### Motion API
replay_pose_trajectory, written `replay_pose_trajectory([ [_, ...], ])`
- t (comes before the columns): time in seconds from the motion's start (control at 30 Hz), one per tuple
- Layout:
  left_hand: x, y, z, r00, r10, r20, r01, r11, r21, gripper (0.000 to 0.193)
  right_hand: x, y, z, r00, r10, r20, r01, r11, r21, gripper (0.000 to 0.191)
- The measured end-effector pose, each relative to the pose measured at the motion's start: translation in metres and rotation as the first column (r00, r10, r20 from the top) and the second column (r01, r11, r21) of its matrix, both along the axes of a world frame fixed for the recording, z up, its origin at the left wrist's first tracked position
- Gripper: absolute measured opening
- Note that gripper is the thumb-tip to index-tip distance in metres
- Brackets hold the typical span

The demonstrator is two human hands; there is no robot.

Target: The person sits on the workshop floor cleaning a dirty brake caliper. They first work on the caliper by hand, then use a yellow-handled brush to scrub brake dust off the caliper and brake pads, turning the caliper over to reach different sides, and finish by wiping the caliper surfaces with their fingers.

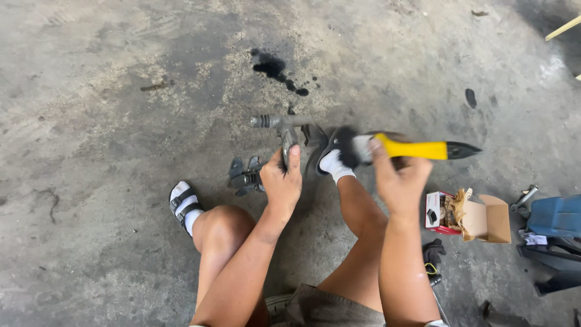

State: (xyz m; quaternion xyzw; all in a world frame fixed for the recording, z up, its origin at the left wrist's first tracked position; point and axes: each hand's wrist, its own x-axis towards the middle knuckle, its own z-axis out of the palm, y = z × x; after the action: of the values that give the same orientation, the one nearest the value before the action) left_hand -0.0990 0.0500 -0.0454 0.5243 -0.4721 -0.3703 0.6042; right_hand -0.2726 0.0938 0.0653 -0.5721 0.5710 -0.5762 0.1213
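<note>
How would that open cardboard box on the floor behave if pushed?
The cardboard box probably slides easily on the concrete floor; it looks light. Its open flaps seem floppy, and the loose stuffing might spill.

Seated on the concrete floor point(109, 79), the person's left hand point(282, 181) grips a grey metal part point(284, 130) just past centre toward twelve o'clock. At two o'clock of it, the right hand point(396, 175) holds a yellow-handled brush point(405, 149), its bristles blurred. An open cardboard box point(478, 218) lies at four o'clock, an oil stain point(275, 68) at twelve.
</note>
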Motion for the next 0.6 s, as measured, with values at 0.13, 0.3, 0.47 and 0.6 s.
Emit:
replay_pose_trajectory([
  [0.13,-0.001,0.002,0.002,0.985,0.036,0.170,-0.007,0.986,-0.166,0.049,0.029,-0.011,0.002,0.985,0.170,0.004,-0.169,0.980,0.100,0.014],
  [0.3,-0.004,0.001,0.007,0.931,0.041,0.363,0.039,0.977,-0.209,0.057,0.033,-0.029,0.040,0.855,0.076,-0.514,-0.093,0.996,-0.007,0.016],
  [0.47,-0.008,-0.002,0.008,0.997,0.049,0.060,-0.028,0.950,-0.311,0.056,0.039,-0.027,0.054,0.996,-0.023,-0.085,0.014,0.995,-0.101,0.015],
  [0.6,-0.007,0.000,0.010,1.000,-0.013,-0.001,0.012,0.944,-0.329,0.053,0.037,-0.062,0.037,0.998,0.031,0.061,-0.029,0.999,-0.027,0.016],
])
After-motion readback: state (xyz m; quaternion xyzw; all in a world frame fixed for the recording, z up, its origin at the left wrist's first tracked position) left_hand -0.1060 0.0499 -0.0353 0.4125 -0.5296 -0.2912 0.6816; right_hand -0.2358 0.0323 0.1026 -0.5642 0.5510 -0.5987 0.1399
